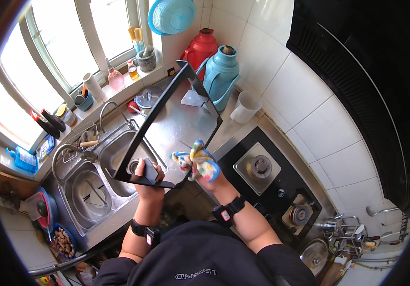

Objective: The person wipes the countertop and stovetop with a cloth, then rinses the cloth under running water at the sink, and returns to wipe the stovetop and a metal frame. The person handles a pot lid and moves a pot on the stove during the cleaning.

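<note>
My left hand [150, 191] grips the near end of a black rectangular open frame [149, 123], its fingers around a grey plate [151, 174] fixed there. Tilted, the frame stretches away over the steel counter [176, 127] and the edge of the sink. A second grey plate [193, 98] sits at its far end. In my right hand [212, 183] is a bunched cloth [205, 165] with coloured spots and blue edging, close to the frame's near right corner. Whether the cloth touches the frame, I cannot tell. The cloth hides most of my right fingers.
A double steel sink [119, 144] with a glass lid [92, 193] in one basin lies left. Blue [222, 77] and red [205, 43] thermos flasks stand behind the frame, beside a white mug [246, 107]. At right are a gas hob [237, 150] and an overhanging black range hood [348, 78].
</note>
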The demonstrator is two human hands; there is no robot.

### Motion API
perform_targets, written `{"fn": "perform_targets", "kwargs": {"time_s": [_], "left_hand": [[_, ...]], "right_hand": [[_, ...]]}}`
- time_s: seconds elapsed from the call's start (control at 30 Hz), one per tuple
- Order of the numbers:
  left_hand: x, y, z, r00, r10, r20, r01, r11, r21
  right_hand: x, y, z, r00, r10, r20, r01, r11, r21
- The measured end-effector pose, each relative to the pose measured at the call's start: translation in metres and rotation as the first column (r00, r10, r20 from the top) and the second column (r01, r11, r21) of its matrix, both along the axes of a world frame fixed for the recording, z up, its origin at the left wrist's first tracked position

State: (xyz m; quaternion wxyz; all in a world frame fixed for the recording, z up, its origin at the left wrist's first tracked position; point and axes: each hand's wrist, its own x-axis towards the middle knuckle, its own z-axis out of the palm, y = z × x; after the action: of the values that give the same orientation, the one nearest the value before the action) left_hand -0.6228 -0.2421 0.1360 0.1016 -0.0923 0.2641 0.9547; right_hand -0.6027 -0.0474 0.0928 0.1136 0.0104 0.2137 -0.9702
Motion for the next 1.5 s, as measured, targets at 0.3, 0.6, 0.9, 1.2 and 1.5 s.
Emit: {"fn": "perform_targets", "kwargs": {"time_s": [0.3, 0.6, 0.9, 1.2, 1.5], "left_hand": [[0.008, -0.018, 0.004, 0.999, -0.038, 0.028, 0.038, 0.999, 0.010], [0.018, -0.032, 0.005, 0.992, -0.123, 0.005, 0.123, 0.992, 0.013], [0.011, -0.053, -0.003, 0.972, -0.214, 0.093, 0.213, 0.977, 0.024], [0.004, -0.078, -0.014, 0.920, -0.392, -0.005, 0.391, 0.915, 0.097], [-0.014, -0.097, -0.014, 0.759, -0.651, 0.008, 0.646, 0.754, 0.118]], "right_hand": [[0.014, 0.004, 0.021, 0.984, -0.149, -0.094, 0.156, 0.985, 0.075], [-0.011, 0.040, 0.020, 0.947, -0.299, -0.117, 0.321, 0.904, 0.281], [-0.004, 0.026, 0.034, 0.949, -0.316, 0.007, 0.315, 0.947, 0.069], [0.013, 0.049, 0.041, 0.993, -0.116, 0.018, 0.113, 0.988, 0.101], [0.029, 0.072, 0.049, 0.970, 0.173, -0.170, -0.149, 0.978, 0.144]]}}
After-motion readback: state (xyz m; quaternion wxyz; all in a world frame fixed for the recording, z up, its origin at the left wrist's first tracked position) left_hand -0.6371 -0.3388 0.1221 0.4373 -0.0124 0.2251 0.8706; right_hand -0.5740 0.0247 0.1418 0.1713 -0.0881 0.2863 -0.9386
